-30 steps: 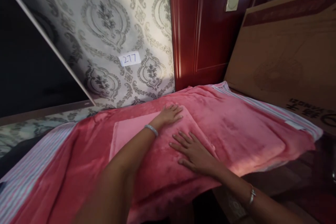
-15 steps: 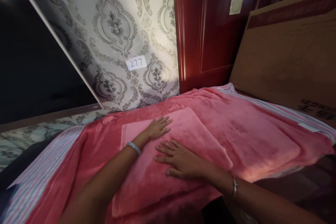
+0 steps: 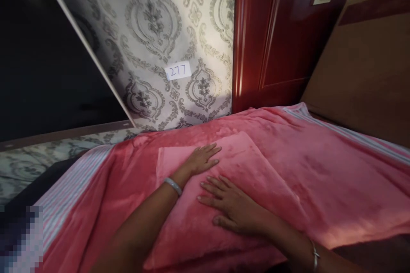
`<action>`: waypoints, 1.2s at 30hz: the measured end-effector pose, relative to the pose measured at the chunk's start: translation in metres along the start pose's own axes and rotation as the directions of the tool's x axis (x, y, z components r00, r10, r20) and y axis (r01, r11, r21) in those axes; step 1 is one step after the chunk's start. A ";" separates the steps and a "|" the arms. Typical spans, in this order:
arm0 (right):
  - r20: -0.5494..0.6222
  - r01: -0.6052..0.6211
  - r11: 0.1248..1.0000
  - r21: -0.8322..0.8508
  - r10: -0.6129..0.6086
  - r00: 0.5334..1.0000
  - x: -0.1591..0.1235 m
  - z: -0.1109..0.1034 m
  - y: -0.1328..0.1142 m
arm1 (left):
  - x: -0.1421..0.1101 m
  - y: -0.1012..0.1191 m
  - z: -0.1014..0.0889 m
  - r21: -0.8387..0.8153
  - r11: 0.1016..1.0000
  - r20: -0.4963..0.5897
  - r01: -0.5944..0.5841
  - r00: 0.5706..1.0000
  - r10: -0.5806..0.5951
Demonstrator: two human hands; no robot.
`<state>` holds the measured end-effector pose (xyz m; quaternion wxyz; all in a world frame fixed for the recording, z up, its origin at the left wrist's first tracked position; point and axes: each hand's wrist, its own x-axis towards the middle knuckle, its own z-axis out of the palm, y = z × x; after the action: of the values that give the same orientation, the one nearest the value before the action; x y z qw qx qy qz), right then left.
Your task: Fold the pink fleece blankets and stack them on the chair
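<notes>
A folded pink towel (image 3: 256,170) lies flat on a larger pink fleece blanket (image 3: 346,179) that has striped edges. My left hand (image 3: 202,158) rests palm down on the towel's upper left part, fingers stretched out, a bangle at the wrist. Just nearer to me and to the right, my right hand (image 3: 232,204) also presses flat on the towel with its fingers spread. Neither hand grips anything. The towel's near right part is hidden behind my right forearm.
A dark screen (image 3: 57,64) stands at the left against patterned wallpaper (image 3: 153,17). A paper label (image 3: 178,70) reading 277 sticks to the wall. At the back is a dark red wooden panel (image 3: 285,34), and a large cardboard box (image 3: 368,64) leans at the right.
The view has turned slightly to the left, so things appear further right. My right hand sits a little lower and nearer to me; both hands stay flat on the towel.
</notes>
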<state>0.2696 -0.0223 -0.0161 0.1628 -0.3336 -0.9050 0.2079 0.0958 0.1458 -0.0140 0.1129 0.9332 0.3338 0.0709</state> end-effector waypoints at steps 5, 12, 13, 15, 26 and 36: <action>0.029 -0.019 0.999 -0.032 0.020 0.999 0.000 0.001 0.002 | -0.003 0.012 -0.009 0.055 0.998 0.056 0.026 0.998 -0.029; 0.073 0.054 0.998 -0.045 -0.050 0.996 0.015 -0.017 -0.029 | -0.040 0.003 -0.050 0.099 0.994 0.063 0.037 0.997 -0.044; 0.082 0.089 0.995 -0.036 -0.086 0.993 0.023 -0.018 -0.037 | -0.051 -0.002 -0.057 0.102 0.992 0.060 0.071 0.995 -0.077; 0.108 0.172 0.985 -0.017 -0.170 0.980 0.043 -0.015 -0.050 | -0.070 -0.014 -0.068 0.109 0.983 0.059 0.149 0.986 -0.156; 0.160 0.288 0.956 0.063 -0.295 0.942 0.084 0.027 -0.042 | -0.094 -0.065 -0.031 0.050 0.960 -0.004 0.277 0.961 -0.277; 0.106 0.311 0.949 0.052 -0.315 0.943 0.083 0.031 -0.042 | -0.092 -0.083 -0.016 0.038 0.966 -0.063 0.254 0.966 -0.251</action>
<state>0.1734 -0.0036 -0.0097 0.1480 -0.1703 -0.9505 0.2137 -0.0287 0.1516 -0.0248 0.0898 0.8829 0.4547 0.0751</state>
